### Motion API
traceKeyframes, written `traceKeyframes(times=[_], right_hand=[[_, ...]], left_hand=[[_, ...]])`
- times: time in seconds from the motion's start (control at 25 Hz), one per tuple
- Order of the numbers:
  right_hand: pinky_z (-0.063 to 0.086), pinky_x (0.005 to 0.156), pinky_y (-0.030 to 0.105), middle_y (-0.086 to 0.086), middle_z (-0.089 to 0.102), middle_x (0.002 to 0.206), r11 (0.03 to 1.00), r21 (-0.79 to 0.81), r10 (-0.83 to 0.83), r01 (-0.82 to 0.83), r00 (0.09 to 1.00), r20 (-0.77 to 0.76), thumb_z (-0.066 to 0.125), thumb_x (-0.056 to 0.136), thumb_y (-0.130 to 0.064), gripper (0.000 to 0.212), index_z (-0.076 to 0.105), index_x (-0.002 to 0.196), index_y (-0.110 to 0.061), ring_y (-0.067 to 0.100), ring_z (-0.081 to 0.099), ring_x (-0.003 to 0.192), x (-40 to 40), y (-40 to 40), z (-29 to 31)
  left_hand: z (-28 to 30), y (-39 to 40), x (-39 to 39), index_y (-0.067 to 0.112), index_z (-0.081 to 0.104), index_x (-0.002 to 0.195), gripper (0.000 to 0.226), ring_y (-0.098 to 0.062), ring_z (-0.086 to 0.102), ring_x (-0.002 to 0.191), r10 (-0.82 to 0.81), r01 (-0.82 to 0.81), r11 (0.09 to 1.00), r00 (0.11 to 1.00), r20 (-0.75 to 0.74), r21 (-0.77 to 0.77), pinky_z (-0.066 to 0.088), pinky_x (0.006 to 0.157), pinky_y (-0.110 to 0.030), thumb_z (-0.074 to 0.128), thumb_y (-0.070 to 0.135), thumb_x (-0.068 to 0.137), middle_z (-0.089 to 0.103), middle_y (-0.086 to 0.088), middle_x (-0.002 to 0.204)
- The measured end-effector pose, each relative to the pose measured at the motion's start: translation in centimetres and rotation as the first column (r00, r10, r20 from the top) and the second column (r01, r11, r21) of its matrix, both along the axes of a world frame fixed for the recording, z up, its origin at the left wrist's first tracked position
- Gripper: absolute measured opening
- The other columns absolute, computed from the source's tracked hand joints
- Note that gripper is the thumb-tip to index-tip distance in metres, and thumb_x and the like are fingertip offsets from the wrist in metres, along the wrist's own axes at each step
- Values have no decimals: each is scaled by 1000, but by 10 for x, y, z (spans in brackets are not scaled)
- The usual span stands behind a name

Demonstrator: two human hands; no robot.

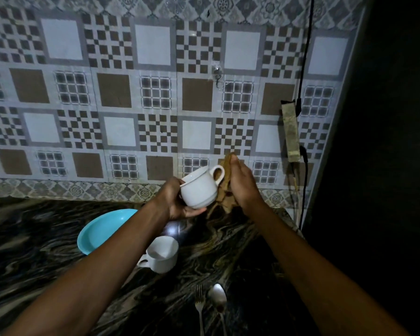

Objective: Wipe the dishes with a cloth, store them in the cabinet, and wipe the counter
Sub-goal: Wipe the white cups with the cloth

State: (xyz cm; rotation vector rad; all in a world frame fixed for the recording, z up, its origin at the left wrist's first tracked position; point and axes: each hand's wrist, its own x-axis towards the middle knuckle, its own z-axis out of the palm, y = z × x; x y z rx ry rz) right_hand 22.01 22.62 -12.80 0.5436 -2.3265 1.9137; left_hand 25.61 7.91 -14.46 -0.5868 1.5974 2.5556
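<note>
My left hand (177, 202) grips a white cup (200, 187) above the counter, thumb on the rim and fingers under the base, the handle turned to the right. My right hand (240, 185) holds a brown cloth (226, 187) bunched against the cup's handle side. On the dark marbled counter (34, 251) below sit a second white cup (161, 255), upright with its handle to the left, and a turquoise plate (102, 230) partly hidden by my left forearm. A fork (199, 306) and a spoon (218, 299) lie near the front edge.
A patterned tile wall (131, 93) backs the counter. A power strip (291, 132) with a black cable (306, 57) hangs on the wall at the right. Beyond the counter's right end the room is dark.
</note>
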Motion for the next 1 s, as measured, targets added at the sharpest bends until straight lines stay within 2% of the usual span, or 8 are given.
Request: traceKeyframes(times=[0.08,0.16,0.28,0.44,0.64,0.72,0.8,1.0], right_hand=[[51,73,23,2,58,110,988,53,142,-142,990,11,38,102,-36,38,46,131,-14,14,62,92,4,-8,-7],[41,89,16,1,51,128,989,83,127,-119,987,-97,47,100,-22,46,36,143,-13,12,52,114,5,-20,-13],[43,79,18,4,59,115,997,62,-35,45,986,-165,51,97,-18,31,49,127,-9,21,57,112,2,-26,-8],[50,83,33,14,63,112,881,297,-270,368,907,-322,50,96,-28,31,54,116,-5,31,61,102,2,-40,-4],[39,81,12,5,60,120,983,2,-185,186,981,-56,43,100,-33,38,52,130,-12,19,56,111,22,-52,3],[34,94,11,5,48,134,986,72,-137,151,976,-171,36,102,-35,46,37,144,-15,18,46,123,33,-57,1],[28,107,25,7,34,145,936,294,-66,195,915,-398,35,103,-29,50,25,150,-16,21,35,133,36,-58,-2],[43,97,41,8,51,125,864,355,-89,357,802,-590,40,99,-23,34,47,132,-16,26,49,116,30,-54,12]], left_hand=[[0,-11,-7,11,54,103,34,-32,57,78,30,-30,999,999,-15,42,57,46,-40,25,25,94,59,-16,92],[2,-20,-9,12,53,109,34,-34,59,80,24,-22,998,999,-30,56,58,51,-40,25,24,94,59,-17,94],[5,-21,-9,18,49,118,34,-35,58,87,46,-48,999,992,-115,-14,54,64,-45,33,15,89,56,-16,108],[6,-28,-8,20,46,125,39,-33,57,86,89,-96,995,980,-177,-36,53,60,-44,36,12,88,52,-16,117],[7,-46,-9,16,53,112,29,-35,59,83,7,7,994,991,-132,106,54,58,-49,33,20,92,58,-17,109],[9,-53,-10,14,54,113,32,-35,58,85,-46,59,991,993,-110,121,48,61,-49,32,22,91,56,-17,115],[12,-55,-6,13,52,115,33,-35,58,87,-85,96,990,991,-101,106,47,61,-50,32,23,91,54,-18,120],[22,-56,7,18,48,121,32,-35,59,87,-118,114,993,977,-178,-32,51,58,-49,33,19,92,53,-18,124]])
